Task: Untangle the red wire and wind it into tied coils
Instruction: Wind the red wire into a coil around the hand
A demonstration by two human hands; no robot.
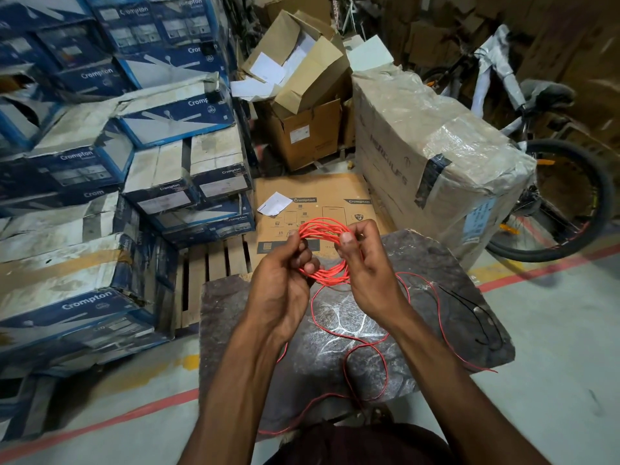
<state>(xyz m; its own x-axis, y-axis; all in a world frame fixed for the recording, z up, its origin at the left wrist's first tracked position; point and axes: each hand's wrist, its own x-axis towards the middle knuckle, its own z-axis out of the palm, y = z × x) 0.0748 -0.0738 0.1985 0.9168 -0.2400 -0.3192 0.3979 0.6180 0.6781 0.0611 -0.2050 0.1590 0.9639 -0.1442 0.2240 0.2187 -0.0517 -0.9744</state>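
- Your left hand [285, 280] and right hand [365, 263] both grip the red wire [323, 229] coil, held up above the slab [436, 263].
- The loose wire trails down over the slab.

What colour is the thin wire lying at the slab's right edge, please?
Black, seen in the head view.

A storeroom or warehouse: stacked blue Crompton cartons [100, 162], brown cardboard boxes [308, 129], a wooden pallet [214, 273], a wrapped bicycle [536, 146], red-lined concrete floor [553, 347].
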